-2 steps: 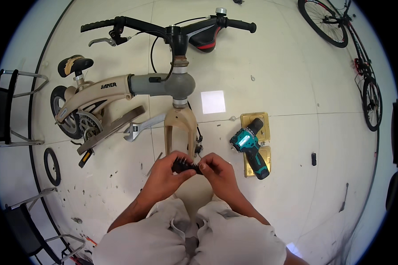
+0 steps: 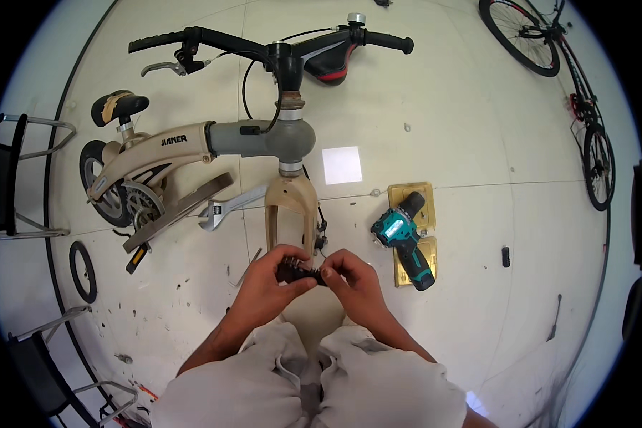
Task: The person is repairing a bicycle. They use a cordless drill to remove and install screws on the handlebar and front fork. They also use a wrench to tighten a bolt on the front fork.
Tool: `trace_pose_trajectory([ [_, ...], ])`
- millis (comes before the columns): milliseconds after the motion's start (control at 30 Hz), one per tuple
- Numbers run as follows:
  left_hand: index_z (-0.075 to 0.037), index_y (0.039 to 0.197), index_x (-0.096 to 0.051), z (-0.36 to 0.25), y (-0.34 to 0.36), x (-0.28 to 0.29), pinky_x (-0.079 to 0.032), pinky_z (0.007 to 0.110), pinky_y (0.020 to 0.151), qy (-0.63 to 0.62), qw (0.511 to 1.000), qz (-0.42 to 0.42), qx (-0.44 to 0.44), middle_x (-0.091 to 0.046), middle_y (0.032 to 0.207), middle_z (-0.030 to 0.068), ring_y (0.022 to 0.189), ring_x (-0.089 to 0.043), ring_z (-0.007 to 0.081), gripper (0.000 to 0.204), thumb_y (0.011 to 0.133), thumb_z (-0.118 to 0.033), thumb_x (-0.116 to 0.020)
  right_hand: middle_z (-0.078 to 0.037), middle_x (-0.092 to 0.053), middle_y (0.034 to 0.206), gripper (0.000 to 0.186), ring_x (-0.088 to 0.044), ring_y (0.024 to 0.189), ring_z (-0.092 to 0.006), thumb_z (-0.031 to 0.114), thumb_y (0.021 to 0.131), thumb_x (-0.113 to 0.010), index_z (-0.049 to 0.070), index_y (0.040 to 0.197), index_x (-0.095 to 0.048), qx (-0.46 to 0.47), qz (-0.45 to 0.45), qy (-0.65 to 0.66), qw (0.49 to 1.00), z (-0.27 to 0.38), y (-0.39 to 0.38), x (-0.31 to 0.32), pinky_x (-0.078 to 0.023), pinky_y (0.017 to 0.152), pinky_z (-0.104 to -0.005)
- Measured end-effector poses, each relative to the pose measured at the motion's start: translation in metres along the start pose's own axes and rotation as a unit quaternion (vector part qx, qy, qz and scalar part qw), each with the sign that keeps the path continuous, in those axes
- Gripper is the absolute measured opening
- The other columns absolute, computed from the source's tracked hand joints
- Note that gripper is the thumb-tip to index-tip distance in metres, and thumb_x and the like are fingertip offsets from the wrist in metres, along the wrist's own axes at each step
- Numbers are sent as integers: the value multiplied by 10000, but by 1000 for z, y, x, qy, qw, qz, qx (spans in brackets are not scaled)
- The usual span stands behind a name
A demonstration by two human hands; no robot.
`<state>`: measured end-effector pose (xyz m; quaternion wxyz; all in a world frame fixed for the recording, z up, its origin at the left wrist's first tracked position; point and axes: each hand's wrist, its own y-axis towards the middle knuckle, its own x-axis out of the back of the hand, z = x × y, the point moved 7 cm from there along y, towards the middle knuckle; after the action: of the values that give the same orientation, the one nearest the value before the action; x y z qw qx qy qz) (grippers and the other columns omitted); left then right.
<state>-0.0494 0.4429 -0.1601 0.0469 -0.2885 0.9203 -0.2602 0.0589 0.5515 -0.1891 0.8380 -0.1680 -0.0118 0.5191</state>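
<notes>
Between my hands, just below the bicycle fork [image 2: 290, 196], is a small black screwdriver bit holder [image 2: 297, 270] with several short metal tips along its top. My left hand [image 2: 269, 282] is closed round its left part. The fingers of my right hand [image 2: 352, 280] pinch its right end, and they hide part of it. The beige fork belongs to a bicycle frame [image 2: 171, 146] with black handlebars [image 2: 228, 41]. To the right, a teal and black cordless drill [image 2: 403, 235] lies across an open gold case [image 2: 424, 250].
An adjustable wrench [image 2: 225, 207] lies left of the fork. A loose saddle [image 2: 332, 64] is behind the handlebars. Another bicycle [image 2: 585, 107] is at the far right, a loose tyre [image 2: 83, 271] at the left. Chairs [image 2: 39, 364] line the left wall. Small parts lie scattered on the floor.
The bit holder has tilted slightly in my fingers. Both hands keep their grip and have barely moved.
</notes>
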Motion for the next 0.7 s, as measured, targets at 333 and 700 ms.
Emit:
trace_pose_trajectory([
  [333, 17, 1068, -611, 31, 7, 6, -515, 262, 792, -198, 979, 4, 55, -683, 960, 65, 886, -644, 119, 294, 804, -11, -735, -76, -641, 848, 78, -574, 711, -138, 4, 850, -656, -5, 927, -653, 37, -15, -77, 996, 10, 9, -8, -473, 667, -272],
  [700, 11, 979, -616, 48, 10, 28, -510, 274, 827, -60, 994, -40, 76, -671, 963, 59, 902, -640, 128, 199, 809, 17, -719, -58, -584, 793, 117, -529, 699, -112, 76, 964, -526, 3, 881, -564, 11, -121, -49, 991, -11, 22, -9, -445, 653, -256],
])
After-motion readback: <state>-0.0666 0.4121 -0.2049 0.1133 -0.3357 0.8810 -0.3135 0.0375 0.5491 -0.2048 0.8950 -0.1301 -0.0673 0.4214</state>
